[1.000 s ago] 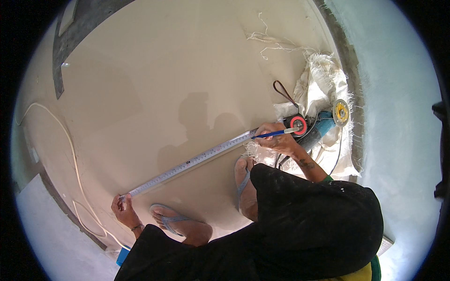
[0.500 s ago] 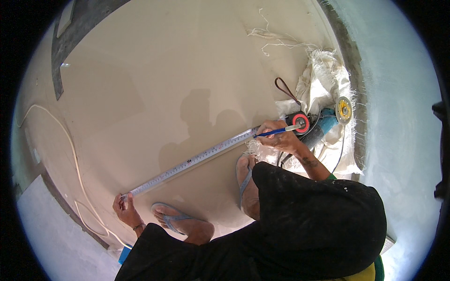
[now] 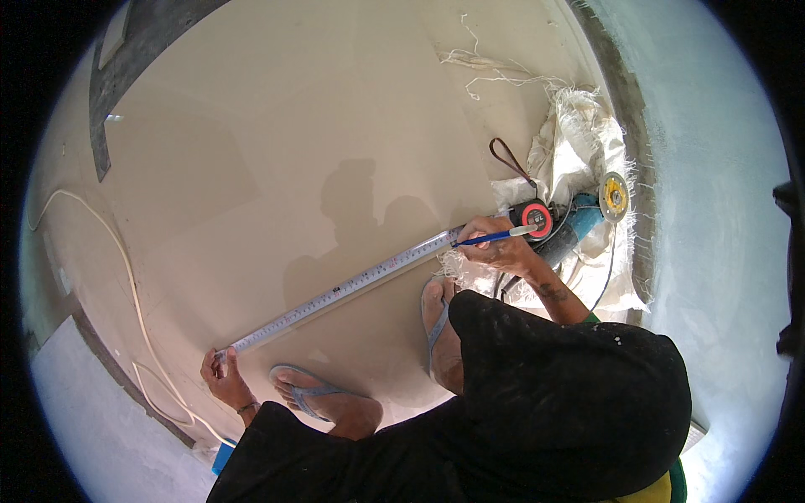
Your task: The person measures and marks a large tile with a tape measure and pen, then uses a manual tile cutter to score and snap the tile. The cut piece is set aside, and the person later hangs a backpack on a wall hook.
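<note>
A tape measure's pale blade point(image 3: 335, 292) stretches slantwise low over the beige floor, between my two hands. My left hand point(image 3: 225, 381) pinches its far-left end between thumb and fingers. At the other end my right hand point(image 3: 496, 250) holds a blue pen with a pale end point(image 3: 495, 238), its tip at the blade's edge. The fingers of that hand also rest against the blade. Just beyond them lies the black and red tape measure case point(image 3: 537, 216), with a brown wrist strap point(image 3: 508, 159). How firmly the right fingers press the blade is hidden.
A teal angle grinder point(image 3: 583, 220) with a yellow disc lies on a frayed white woven sack point(image 3: 579, 126) at the right. My sandalled feet point(image 3: 323, 394) stand below the blade. A cream cable point(image 3: 134, 285) curves along the left. Loose threads point(image 3: 495, 74) lie at the far right.
</note>
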Demonstrator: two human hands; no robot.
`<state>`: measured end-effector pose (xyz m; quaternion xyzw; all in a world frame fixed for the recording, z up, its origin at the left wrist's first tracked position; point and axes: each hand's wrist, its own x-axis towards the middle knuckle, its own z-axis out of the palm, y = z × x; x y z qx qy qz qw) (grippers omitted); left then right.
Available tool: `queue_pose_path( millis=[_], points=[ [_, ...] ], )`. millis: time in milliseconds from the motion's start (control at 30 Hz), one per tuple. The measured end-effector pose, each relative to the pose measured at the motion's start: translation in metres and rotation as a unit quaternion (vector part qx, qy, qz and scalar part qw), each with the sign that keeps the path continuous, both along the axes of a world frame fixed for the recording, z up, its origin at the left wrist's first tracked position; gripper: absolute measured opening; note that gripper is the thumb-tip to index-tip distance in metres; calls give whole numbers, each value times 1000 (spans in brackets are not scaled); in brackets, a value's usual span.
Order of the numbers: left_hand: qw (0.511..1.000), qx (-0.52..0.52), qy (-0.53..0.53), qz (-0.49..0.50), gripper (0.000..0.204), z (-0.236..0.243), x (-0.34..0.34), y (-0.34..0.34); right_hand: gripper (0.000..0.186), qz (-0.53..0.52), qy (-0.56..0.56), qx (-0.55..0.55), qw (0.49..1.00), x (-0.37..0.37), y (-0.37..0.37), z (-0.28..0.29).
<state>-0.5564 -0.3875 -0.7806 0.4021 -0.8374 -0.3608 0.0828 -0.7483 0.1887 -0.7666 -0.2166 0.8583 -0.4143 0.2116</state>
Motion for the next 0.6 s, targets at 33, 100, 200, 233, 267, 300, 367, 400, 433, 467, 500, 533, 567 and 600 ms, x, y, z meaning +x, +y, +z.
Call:
queue_pose_path(
  millis=[33,100,200,233,267,300,367,400,433,467,500,533,567,600],
  points=[
    [1000,0,-1,2,47,0,0,0,17,9,0,-3,1000,-1,-1,2],
    [1000,0,-3,4,47,0,0,1,17,12,33,11,999,-2,-2,6],
    [1000,-4,-4,4,47,1,-1,2,16,-35,-47,5,998,-6,-6,12],
    [1000,-4,0,4,47,0,-1,3,16,-59,-94,0,994,-7,-7,15],
    [1000,-3,6,4,47,0,-1,2,15,-40,-68,3,997,-8,-9,18],
    [1000,-1,9,3,47,0,0,2,15,-19,-40,8,999,-8,-10,21],
    [1000,2,17,3,46,-1,1,1,17,-75,-89,-21,993,-7,-10,31],
    [1000,1,10,1,45,-2,2,0,18,-150,-166,-56,973,-5,-7,38],
    [1000,1,2,-2,44,-3,3,-1,20,-218,-246,-95,940,-2,-5,46],
    [1000,1,-4,-6,44,-3,4,-2,26,-202,-148,-65,966,-2,3,55],
    [1000,6,-4,-13,42,-4,5,-3,28,-213,-67,34,974,-2,11,65],
    [1000,10,4,-18,41,-4,7,-4,30,-208,26,128,969,-3,20,73],
    [999,13,25,-18,39,-5,8,-6,32,-186,50,189,963,-6,32,83],
    [999,1,40,-35,37,-5,10,-9,38,-159,67,249,953,-9,40,88]
  ],
)
